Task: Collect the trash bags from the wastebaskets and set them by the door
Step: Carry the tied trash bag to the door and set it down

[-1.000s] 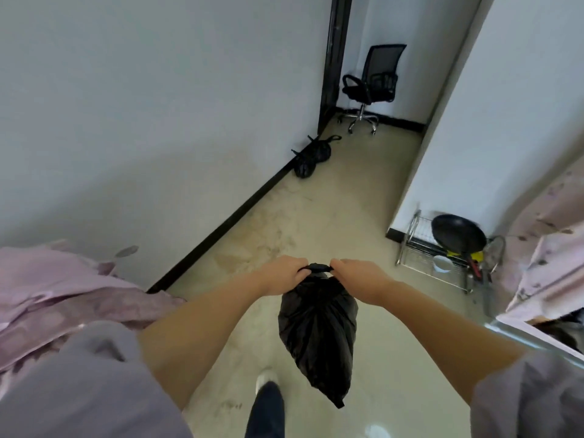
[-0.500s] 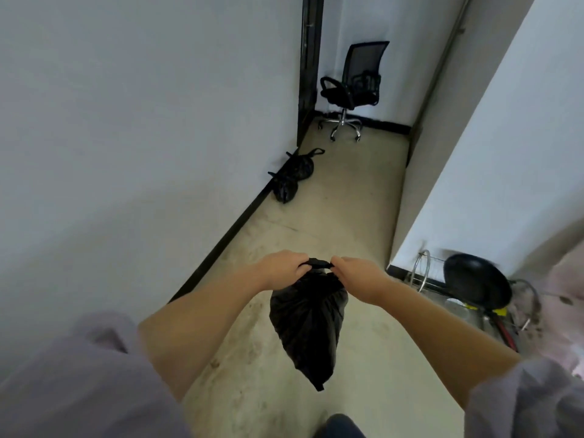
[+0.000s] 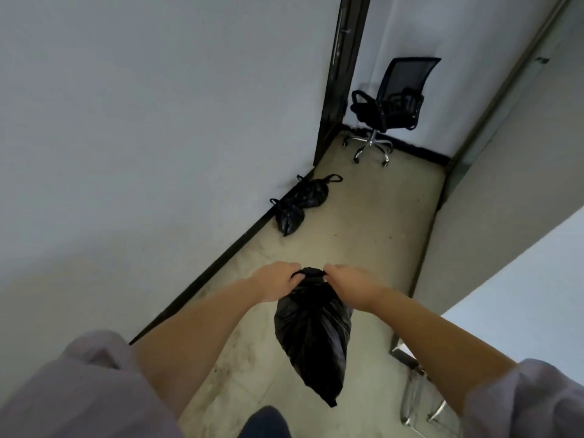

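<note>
A black trash bag (image 3: 313, 336) hangs in front of me above the floor, pulled to a point at the bottom. My left hand (image 3: 278, 281) and my right hand (image 3: 346, 284) each grip one side of its tied top. Ahead, two more black trash bags lie on the floor against the left wall: the nearer bag (image 3: 288, 216) and the farther bag (image 3: 313, 192), just short of the dark door frame (image 3: 335, 90).
A black mesh office chair (image 3: 390, 105) on a chrome wheeled base stands at the hallway's end. White walls flank a narrow beige floor (image 3: 363, 232). A wire rack (image 3: 417, 393) sits low at the right. My dark trouser leg (image 3: 265, 422) shows at the bottom.
I have walked forward down the hallway with the bag in both hands. The two bags and the chair are closer. The pan on the rack and the pink fabric have left the view.
</note>
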Demonstrator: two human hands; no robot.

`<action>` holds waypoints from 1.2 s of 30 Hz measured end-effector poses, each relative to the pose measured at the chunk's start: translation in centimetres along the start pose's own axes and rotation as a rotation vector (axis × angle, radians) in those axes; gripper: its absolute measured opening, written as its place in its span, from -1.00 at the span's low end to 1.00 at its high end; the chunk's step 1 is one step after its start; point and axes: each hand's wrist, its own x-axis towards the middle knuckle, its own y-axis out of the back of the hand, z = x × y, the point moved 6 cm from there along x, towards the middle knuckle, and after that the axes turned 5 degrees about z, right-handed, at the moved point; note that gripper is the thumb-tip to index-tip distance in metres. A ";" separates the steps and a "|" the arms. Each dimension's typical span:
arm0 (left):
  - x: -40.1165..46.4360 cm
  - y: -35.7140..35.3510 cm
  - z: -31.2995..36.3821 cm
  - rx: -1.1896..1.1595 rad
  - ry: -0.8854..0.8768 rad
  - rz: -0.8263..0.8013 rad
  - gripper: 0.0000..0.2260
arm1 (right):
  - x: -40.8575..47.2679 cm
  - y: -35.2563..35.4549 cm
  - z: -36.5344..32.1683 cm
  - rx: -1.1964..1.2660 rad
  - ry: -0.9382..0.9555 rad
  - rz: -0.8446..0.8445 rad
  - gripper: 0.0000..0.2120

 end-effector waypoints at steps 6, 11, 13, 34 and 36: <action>12.0 2.9 -5.7 -0.009 0.089 0.001 -0.76 | 12.9 2.2 5.2 -0.025 0.067 -0.002 -0.73; 21.7 6.9 -10.4 -0.054 0.127 0.002 -0.73 | 23.8 4.6 8.6 0.039 0.056 -0.003 -0.74; 25.1 8.7 -12.3 -0.058 0.145 -0.029 -0.71 | 27.6 5.7 9.4 0.068 0.043 -0.008 -0.74; 49.3 14.0 -38.9 0.269 0.396 0.255 -0.70 | 66.5 -5.6 13.8 0.429 -0.059 -0.088 -0.74; 51.1 11.4 -41.1 0.419 0.382 0.216 -0.68 | 68.2 -9.3 14.9 0.452 -0.093 -0.095 -0.67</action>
